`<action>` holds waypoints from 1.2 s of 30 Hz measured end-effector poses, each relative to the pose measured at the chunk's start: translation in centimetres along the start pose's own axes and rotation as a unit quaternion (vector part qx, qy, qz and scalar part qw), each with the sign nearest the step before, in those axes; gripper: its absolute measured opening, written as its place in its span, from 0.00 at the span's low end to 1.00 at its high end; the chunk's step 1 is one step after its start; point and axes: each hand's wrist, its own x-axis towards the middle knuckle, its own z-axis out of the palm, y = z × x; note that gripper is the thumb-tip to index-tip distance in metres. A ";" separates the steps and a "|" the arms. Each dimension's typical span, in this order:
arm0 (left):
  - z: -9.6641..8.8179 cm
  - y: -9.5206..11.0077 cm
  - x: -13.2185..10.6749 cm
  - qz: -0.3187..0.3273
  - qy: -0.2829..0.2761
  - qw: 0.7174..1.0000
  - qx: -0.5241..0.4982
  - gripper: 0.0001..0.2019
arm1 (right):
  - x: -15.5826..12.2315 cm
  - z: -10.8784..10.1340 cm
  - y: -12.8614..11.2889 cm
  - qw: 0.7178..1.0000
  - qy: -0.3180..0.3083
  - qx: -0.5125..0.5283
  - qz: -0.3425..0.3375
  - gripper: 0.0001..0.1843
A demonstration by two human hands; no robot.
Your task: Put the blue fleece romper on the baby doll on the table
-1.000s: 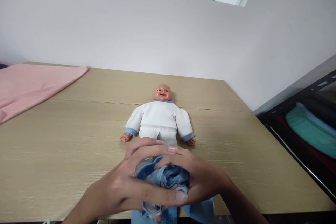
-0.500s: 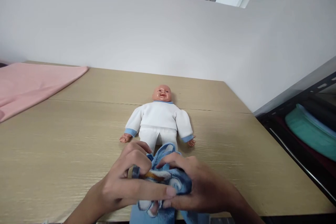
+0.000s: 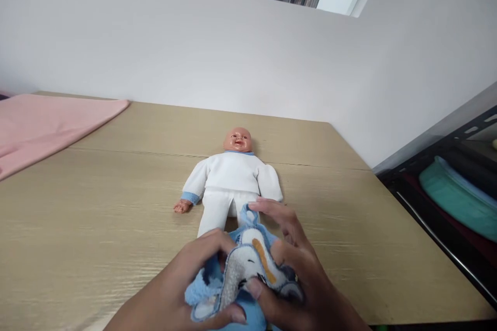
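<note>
A baby doll (image 3: 235,173) lies on its back on the wooden table, in a white top with blue collar and cuff and white trousers. Close to me, over the doll's lower legs, is a small light-blue cloth garment (image 3: 243,264) with a grey, white and orange stitched patch. My left hand (image 3: 194,279) grips its left side, fingers tucked into the fabric and thumb in front. My right hand (image 3: 297,258) holds the other side, thumb pressed on the patch, with a finger at a small blue loop on top. The doll's feet are hidden.
A pink cloth (image 3: 50,124) is spread at the table's left. A white wall (image 3: 194,51) stands behind the table (image 3: 116,207). To the right, a black shelf rack (image 3: 438,243) holds folded green fabric (image 3: 454,201).
The garment has been turned and spread so its patch faces me more fully. My right hand has moved up and right, now hiding the doll's hand on that side; my left hand sits lower.
</note>
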 end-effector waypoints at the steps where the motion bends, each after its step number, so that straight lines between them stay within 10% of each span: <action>1: 0.1 0.3 -0.1 -0.001 -0.009 0.999 0.032 0.21 | 0.1 -0.1 0.1 1.000 -0.013 0.013 -0.002 0.21; 9: -1.3 0.6 -0.9 -0.096 -0.004 0.993 0.071 0.07 | -0.5 -2.4 1.3 0.995 0.021 0.000 0.098 0.23; 15: -1.7 0.5 1.3 -0.094 -0.016 0.995 0.003 0.09 | 0.3 -4.3 0.7 0.996 -0.068 -0.021 0.050 0.20; 26: -2.3 0.2 2.1 -0.065 -0.045 0.993 0.085 0.13 | 2.1 -3.4 2.9 0.942 -0.174 0.240 0.160 0.37; 31: -2.7 0.5 2.2 -0.052 -0.083 0.992 0.082 0.12 | 2.8 -4.5 2.1 0.982 -0.133 0.121 0.064 0.18; 36: -3.3 1.2 2.4 -0.049 -0.103 0.991 0.077 0.09 | 2.3 -5.2 1.1 0.989 -0.104 0.106 0.004 0.23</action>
